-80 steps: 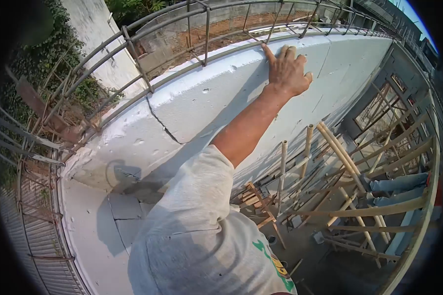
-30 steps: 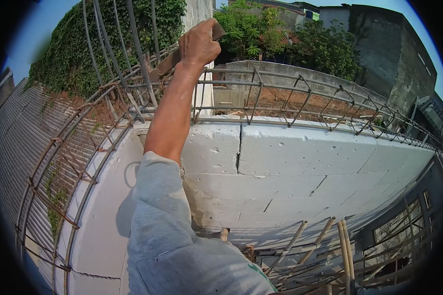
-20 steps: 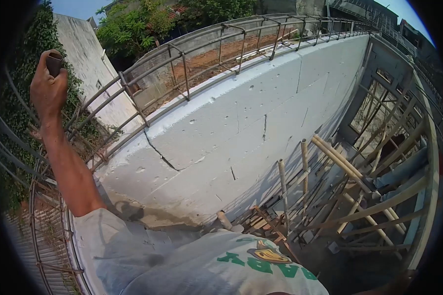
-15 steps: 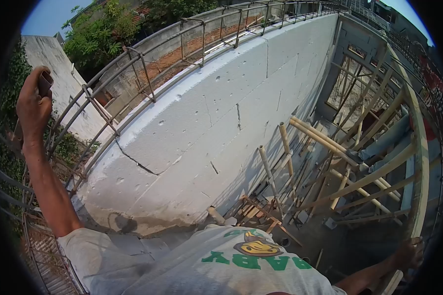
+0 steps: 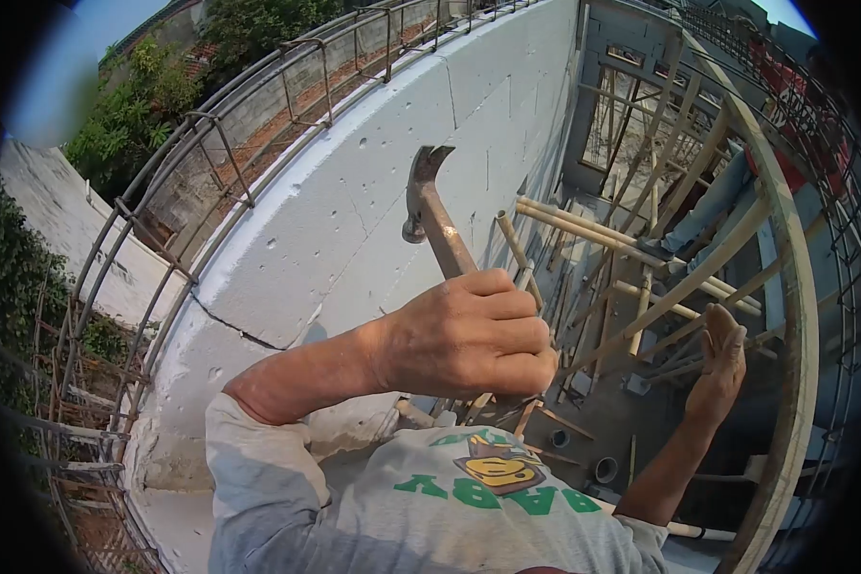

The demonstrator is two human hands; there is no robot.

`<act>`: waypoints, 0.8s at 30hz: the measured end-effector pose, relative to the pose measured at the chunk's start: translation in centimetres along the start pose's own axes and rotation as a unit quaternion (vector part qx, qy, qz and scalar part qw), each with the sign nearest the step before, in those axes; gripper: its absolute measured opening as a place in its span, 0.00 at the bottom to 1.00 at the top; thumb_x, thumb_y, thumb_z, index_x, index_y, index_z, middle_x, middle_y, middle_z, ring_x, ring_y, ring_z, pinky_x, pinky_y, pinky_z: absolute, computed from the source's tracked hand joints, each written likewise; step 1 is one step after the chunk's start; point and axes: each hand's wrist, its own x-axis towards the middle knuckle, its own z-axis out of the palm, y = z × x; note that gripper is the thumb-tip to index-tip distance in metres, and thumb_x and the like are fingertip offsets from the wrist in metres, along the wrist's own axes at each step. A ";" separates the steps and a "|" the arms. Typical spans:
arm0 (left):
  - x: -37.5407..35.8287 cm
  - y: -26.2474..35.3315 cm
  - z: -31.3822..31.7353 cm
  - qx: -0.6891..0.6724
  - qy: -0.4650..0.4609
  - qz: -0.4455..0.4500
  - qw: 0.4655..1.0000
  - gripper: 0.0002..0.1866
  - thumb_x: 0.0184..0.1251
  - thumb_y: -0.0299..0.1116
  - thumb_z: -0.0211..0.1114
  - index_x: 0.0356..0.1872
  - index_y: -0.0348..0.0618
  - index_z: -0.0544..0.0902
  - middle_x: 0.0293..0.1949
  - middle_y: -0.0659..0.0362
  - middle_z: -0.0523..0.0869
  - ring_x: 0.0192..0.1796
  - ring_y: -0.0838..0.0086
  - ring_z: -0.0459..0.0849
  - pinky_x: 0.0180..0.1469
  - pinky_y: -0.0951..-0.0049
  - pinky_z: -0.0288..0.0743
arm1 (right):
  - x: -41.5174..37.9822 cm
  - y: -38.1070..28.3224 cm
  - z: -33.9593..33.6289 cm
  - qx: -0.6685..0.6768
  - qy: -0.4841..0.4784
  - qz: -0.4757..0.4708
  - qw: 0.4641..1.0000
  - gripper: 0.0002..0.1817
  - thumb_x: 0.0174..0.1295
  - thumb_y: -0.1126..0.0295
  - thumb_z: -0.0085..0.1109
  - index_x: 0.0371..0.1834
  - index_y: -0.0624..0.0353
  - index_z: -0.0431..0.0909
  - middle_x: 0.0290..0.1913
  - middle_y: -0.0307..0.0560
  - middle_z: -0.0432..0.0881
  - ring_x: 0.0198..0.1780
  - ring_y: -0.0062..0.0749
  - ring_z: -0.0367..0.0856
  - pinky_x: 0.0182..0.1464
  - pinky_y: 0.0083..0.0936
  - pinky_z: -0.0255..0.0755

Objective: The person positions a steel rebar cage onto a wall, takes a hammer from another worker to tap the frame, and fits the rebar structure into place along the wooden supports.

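My left hand is closed in a fist around the handle of a claw hammer. The hammer's metal head points up and away, in front of the white block wall. To the right, my right hand is raised with its fingers stretched upward, and I see nothing in it. It is beside the curved-looking wooden beam, apart from it.
Rebar cages run along the wall top and down the left side. Bamboo poles and timber props cross the space on the right. Another person's jeans-clad leg is among them. Debris and pipes lie on the floor below.
My left hand has swung from the far upper left to the middle, bringing the hammer into plain view. My right hand has let go of the timber at the lower right and risen.
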 end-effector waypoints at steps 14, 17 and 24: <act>-3.4 -5.3 3.4 0.213 -0.064 -0.213 0.952 0.32 0.53 0.33 0.72 0.62 0.58 0.71 0.67 0.59 0.65 0.74 0.65 0.54 0.77 0.56 0.42 | 6.1 1.1 4.5 -0.250 0.034 -0.094 0.963 0.20 0.51 0.66 0.62 0.45 0.64 0.72 0.29 0.48 0.80 0.31 0.36 0.82 0.36 0.31 0.76; -5.5 -14.7 1.3 0.289 0.054 -0.257 0.921 0.22 0.58 0.34 0.68 0.55 0.51 0.77 0.62 0.57 0.71 0.70 0.64 0.63 0.74 0.58 0.54 | 11.5 -4.3 -1.8 -0.494 0.140 -0.061 0.856 0.29 0.46 0.56 0.64 0.48 0.63 0.75 0.38 0.57 0.84 0.41 0.51 0.83 0.46 0.39 0.74; -7.3 -23.0 -3.4 0.484 0.069 -0.387 0.782 0.16 0.62 0.38 0.61 0.51 0.53 0.81 0.56 0.58 0.78 0.65 0.66 0.70 0.67 0.43 0.54 | 17.3 -4.5 -14.8 -0.606 0.203 0.004 0.769 0.27 0.41 0.59 0.59 0.46 0.65 0.80 0.43 0.65 0.82 0.47 0.55 0.81 0.49 0.39 0.72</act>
